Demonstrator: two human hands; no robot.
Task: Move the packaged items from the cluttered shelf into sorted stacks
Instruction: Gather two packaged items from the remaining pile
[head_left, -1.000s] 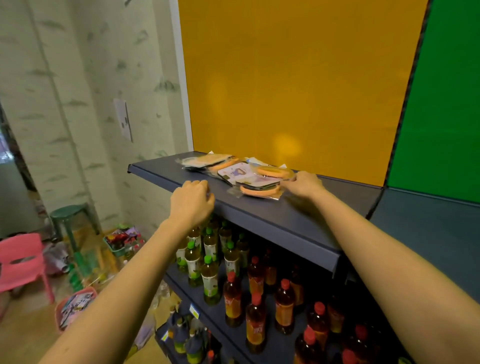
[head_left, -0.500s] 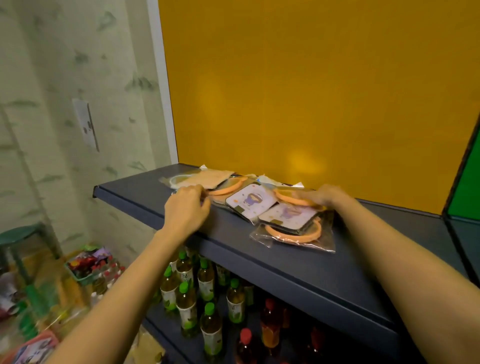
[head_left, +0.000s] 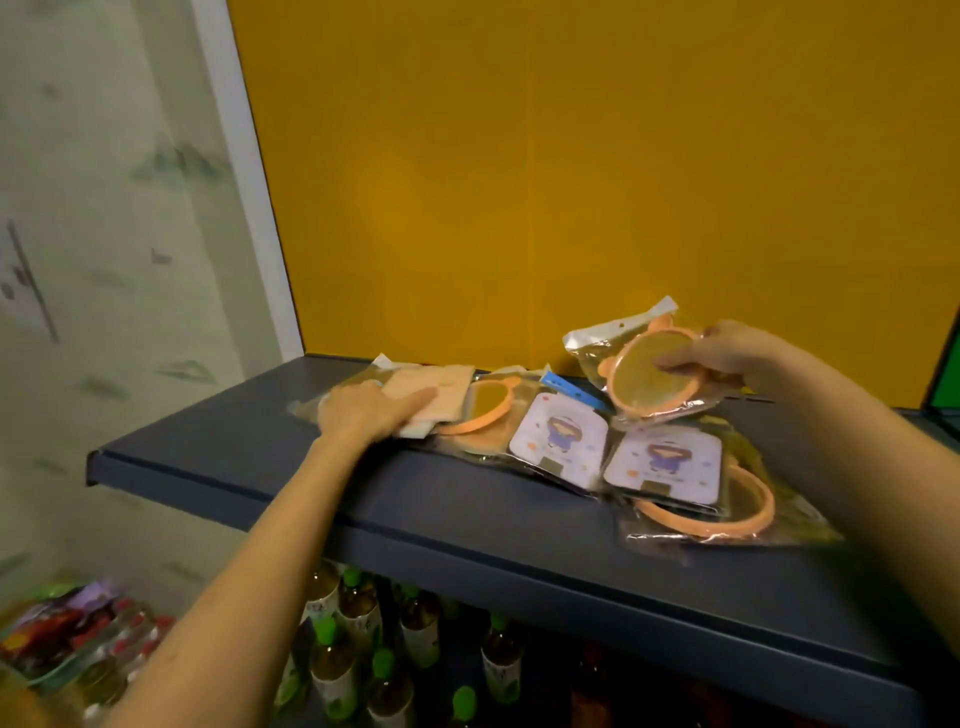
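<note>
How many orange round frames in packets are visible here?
3: the lifted frame in the right hand; the left frame beside the left hand; the front frame under a cartoon card. More may be hidden.

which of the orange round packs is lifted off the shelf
The orange round pack gripped by the right hand, tilted up. The other two lie flat on the shelf: one near the left hand, one under a cartoon card.

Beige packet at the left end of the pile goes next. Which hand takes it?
Left, probably. The left hand lies with its fingers on the beige packet. The right hand is occupied: its grip holds the orange round packet above the shelf, farther right.
</note>
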